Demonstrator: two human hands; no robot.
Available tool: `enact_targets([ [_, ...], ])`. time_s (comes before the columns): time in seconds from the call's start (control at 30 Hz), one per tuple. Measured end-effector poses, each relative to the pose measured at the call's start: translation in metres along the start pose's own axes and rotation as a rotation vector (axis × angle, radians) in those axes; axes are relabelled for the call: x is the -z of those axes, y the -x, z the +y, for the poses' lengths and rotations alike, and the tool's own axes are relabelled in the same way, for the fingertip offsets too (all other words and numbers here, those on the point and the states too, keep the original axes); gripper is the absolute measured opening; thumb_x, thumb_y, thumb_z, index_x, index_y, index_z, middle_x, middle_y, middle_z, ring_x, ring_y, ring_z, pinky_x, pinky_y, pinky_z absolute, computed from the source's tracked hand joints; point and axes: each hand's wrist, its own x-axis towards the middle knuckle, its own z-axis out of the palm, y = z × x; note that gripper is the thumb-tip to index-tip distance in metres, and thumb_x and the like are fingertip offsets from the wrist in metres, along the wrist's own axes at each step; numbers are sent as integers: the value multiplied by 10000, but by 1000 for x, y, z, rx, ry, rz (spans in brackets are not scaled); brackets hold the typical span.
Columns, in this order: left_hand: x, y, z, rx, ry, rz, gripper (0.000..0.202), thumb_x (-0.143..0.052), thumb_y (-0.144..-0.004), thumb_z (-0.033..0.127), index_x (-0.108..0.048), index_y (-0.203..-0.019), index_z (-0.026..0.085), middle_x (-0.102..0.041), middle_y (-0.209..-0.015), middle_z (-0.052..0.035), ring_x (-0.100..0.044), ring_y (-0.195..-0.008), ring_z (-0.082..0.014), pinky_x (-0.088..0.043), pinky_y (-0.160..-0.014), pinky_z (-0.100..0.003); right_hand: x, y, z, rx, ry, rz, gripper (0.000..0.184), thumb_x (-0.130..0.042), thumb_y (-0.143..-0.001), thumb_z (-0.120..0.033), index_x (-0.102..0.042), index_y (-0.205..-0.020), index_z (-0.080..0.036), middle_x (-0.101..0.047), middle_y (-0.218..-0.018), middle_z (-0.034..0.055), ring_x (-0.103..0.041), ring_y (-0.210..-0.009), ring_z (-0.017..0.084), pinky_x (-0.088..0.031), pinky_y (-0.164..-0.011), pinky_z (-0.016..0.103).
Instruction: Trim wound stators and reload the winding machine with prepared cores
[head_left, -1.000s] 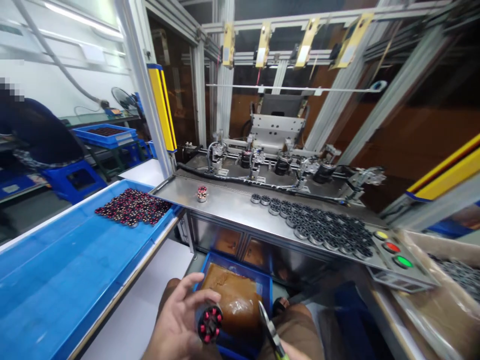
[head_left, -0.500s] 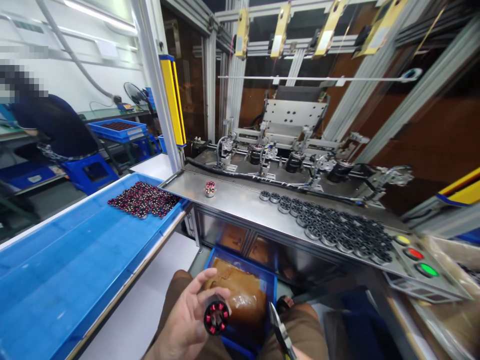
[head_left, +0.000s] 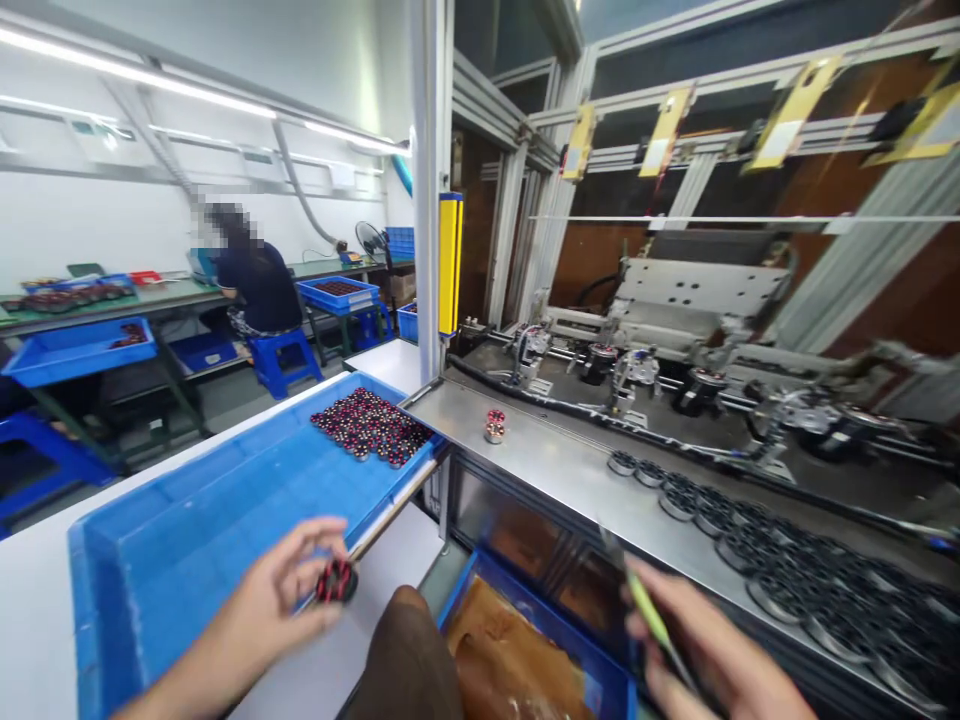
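Note:
My left hand grips a wound motor stator, black with red coils, between thumb and fingers over the near edge of a long blue tray. A cluster of similar wound stators lies at the tray's far right end. My right hand is wrapped round cutting pliers with yellow-green handles, their blurred tips pointing up and left. Two wound stators sit close together on the metal ledge. Farther right on it are many black ring-shaped cores.
Behind the ledge stands a winding machine with several fixtures and a yellow light barrier at its left. Below, a blue crate holds brown wrapping. A co-worker sits at a back-left bench.
My view has swung to the left. My left hand has carried the stator left to the tray's side and turned it. My right hand has risen into view with the pliers.

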Motion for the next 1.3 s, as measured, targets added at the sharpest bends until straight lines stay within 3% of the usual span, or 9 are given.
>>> enact_targets([
  [0.03, 15, -23, -4, -39, -265, 24, 521, -742, -754, 287, -521, -1221, 220, -684, -1051, -68, -694, -963, -223, -546, -877, -362, 1, -25, 1, 35, 168, 81, 578, -593, -799, -284, -498, -1367, -247, -614, -1259, 93, -580, -1163, 313, -414, -1051, 453],
  [0.1, 36, -72, -21, -65, -411, 73, 481, -737, -755, 244, -540, -1188, 172, -684, -1062, -80, -655, -1045, -250, -487, -980, -438, 0, -79, 4, 33, 561, 160, 582, -524, -784, -252, -498, -1358, -155, -610, -1252, 139, -607, -1100, 296, -450, -995, 424],
  [0.27, 37, -157, -82, -146, -640, 75, 287, -619, -892, 290, -609, -1149, 161, -634, -1208, -87, -611, -1097, -263, -494, -924, -510, -23, -168, 29, 18, 716, 165, 423, -608, -759, -184, -619, -1174, -101, -668, -1108, 150, -622, -1038, 277, -466, -935, 423],
  [0.53, 29, -189, -129, -230, -765, 84, 324, -607, -901, 302, -587, -1196, 170, -612, -1252, -95, -605, -1111, -267, -501, -921, -507, -36, -169, 50, 79, 818, 145, 285, -616, -883, -290, -601, -1126, -143, -616, -1182, 95, -557, -1132, 249, -435, -980, 461],
  [0.73, 31, -193, -113, -300, -759, 133, 339, -629, -882, 321, -593, -1181, 166, -608, -1255, -97, -577, -1153, -284, -457, -967, -537, -37, -170, 50, 76, 826, 157, 286, -606, -901, -325, -603, -1133, -156, -611, -1194, 90, -563, -1131, 249, -447, -973, 474],
  [0.87, -1, -203, -58, -393, -673, 181, 413, -610, -890, 354, -538, -1253, 170, -554, -1325, -114, -493, -1256, -313, -387, -1030, -572, -39, -168, 48, 73, 826, 164, 273, -595, -917, -339, -606, -1127, -165, -615, -1196, 80, -573, -1126, 246, -465, -959, 479],
  [1.03, -82, -232, 3, -427, -581, -71, 256, -600, -905, 303, -623, -1123, 171, -652, -1179, -80, -631, -1057, -242, -511, -908, -481, -41, -165, 46, 56, 818, 177, 266, -595, -920, -343, -612, -1118, -166, -620, -1192, 77, -598, -1082, 233, -495, -926, 464],
  [1.17, -137, -248, 12, -325, -528, -171, 294, -599, -910, 299, -593, -1170, 160, -666, -1120, -75, -674, -910, -205, -571, -781, -412, -41, -162, 46, 52, 808, 185, 267, -594, -922, -345, -612, -1120, -166, -622, -1192, 77, -600, -1084, 234, -499, -924, 464],
  [1.3, -163, -246, 11, -250, -510, -101, 329, -598, -909, 303, -572, -1208, 169, -649, -1159, -82, -664, -948, -218, -562, -808, -433, -41, -162, 47, 47, 784, 192, 270, -593, -923, -344, -611, -1126, -167, -620, -1197, 77, -601, -1083, 234, -500, -922, 465],
])
